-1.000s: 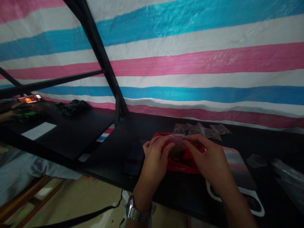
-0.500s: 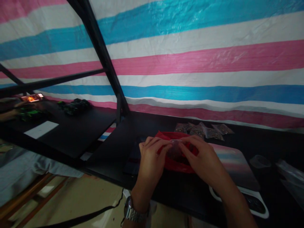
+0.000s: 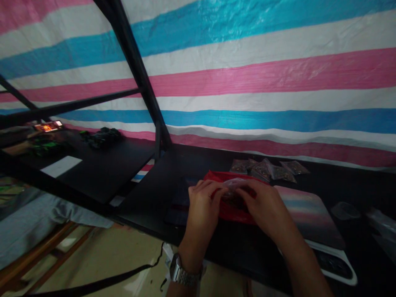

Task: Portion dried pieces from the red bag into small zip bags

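Note:
Both hands pinch a small clear plastic bag [image 3: 230, 186] above an open red bag [image 3: 236, 214]. My left hand [image 3: 204, 200], with a metal watch at the wrist, grips its left side between thumb and fingers. On the opposite side, my right hand [image 3: 262, 200] is closed on the bag's edge. Something dark shows in or beneath the clear bag, too dim to tell apart. Behind the red bag lie several small filled plastic bags [image 3: 261, 170]. Right of my right hand stands a flat kitchen scale [image 3: 312, 214] with a shiny top.
A clear plastic cup [image 3: 345, 210] and loose clear bags [image 3: 383, 227] lie right of the scale on the black table [image 3: 185, 159]. At left, another person's hand is near a lit phone [image 3: 48, 126], dark-green objects [image 3: 105, 138] and white paper [image 3: 62, 166]. A black frame post [image 3: 136, 62] rises between tables.
The view has shifted slightly, so most things sit a little farther right. Both hands keep their hold on the clear bag, which shows a little more above the fingers.

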Demonstrator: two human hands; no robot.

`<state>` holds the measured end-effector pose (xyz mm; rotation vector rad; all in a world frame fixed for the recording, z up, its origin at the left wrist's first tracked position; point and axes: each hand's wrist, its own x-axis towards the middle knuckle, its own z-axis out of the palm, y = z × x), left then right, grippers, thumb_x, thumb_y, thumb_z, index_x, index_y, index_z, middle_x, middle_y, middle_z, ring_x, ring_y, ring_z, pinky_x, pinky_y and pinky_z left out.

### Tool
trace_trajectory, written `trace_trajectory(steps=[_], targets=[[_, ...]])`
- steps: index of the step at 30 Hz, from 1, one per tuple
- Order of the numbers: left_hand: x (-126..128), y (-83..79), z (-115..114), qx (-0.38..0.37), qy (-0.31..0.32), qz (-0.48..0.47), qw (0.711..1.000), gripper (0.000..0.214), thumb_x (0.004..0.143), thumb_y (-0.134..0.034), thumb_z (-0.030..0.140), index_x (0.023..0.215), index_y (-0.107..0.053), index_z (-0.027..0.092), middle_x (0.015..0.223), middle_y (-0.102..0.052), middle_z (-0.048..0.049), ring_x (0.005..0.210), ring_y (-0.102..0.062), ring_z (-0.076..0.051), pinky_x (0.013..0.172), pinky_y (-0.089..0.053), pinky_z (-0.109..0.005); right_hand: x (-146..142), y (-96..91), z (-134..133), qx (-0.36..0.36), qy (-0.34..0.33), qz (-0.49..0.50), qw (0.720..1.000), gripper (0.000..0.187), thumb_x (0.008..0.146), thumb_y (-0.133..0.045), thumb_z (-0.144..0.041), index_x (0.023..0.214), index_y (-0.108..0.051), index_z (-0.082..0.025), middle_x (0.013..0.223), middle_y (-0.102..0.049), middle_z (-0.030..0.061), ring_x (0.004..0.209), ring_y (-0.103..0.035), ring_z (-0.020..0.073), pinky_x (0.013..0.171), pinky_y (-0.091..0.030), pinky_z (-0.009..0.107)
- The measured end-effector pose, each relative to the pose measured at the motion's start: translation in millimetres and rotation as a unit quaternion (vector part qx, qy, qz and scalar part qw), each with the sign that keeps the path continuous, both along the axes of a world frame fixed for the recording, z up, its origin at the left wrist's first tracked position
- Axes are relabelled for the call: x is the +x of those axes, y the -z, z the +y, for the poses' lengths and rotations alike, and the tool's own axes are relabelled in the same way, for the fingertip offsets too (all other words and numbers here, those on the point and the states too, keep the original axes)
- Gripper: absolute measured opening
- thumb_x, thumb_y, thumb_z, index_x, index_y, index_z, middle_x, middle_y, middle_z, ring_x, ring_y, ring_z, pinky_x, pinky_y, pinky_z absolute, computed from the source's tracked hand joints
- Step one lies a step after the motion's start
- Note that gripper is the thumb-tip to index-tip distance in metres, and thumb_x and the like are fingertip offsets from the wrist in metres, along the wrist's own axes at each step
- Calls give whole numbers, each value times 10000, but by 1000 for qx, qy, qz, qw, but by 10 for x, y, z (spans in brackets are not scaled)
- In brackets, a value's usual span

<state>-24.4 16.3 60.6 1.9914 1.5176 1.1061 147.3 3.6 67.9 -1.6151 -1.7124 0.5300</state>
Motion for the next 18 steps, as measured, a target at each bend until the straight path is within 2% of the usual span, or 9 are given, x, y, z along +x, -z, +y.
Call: trace_trajectory(steps=[3,7,10,13,16,18], targets=[[21,27,9,-18,-7,19,1000,212,934,-764,86,860,-841,269,958,-830,2,964,-705,-233,891,-395,-395,-19,-36,-5,7,9,17,1000,272,943,-588,-163,998,-841,-248,1009,-858,45,942,-808,252,929,-592,363],[53,47,14,-25,1,27,999,209,937,-758,84,903,-844,272,954,-834,2,974,-707,-240,908,-418,-410,-34,-45,-16,9,12,4,1000,300,888,-609,-120,1029,-841,-247,1011,-859,50,956,-811,258,936,-594,370],[64,41,14,-27,6,30,999,194,932,-759,83,921,-837,261,989,-834,-9,1012,-707,-251,948,-454,-429,1,-40,-48,25,25,34,999,294,877,-614,-165,1063,-826,-246,1003,-856,51,936,-808,250,895,-603,363],[35,45,20,0,-63,49,997,211,897,-798,110,1018,-833,279,1117,-800,-52,1097,-678,-301,992,-484,-486,69,-68,-45,59,92,78,991,251,872,-632,-278,1042,-813,-236,918,-842,59,827,-791,251,808,-606,373],[-31,93,38,9,-157,62,986,445,817,-851,106,1233,-786,248,1255,-714,-141,1165,-637,-364,1014,-509,-549,203,-133,18,101,173,131,971,279,824,-687,-375,1031,-794,-222,835,-814,57,757,-759,251,755,-596,387],[-78,144,59,-12,-136,31,990,482,832,-792,49,1289,-747,196,1233,-710,-156,1143,-657,-341,1019,-533,-525,424,-155,1,123,221,165,953,319,791,-727,-392,1054,-776,-219,839,-804,55,766,-756,253,747,-598,389]])
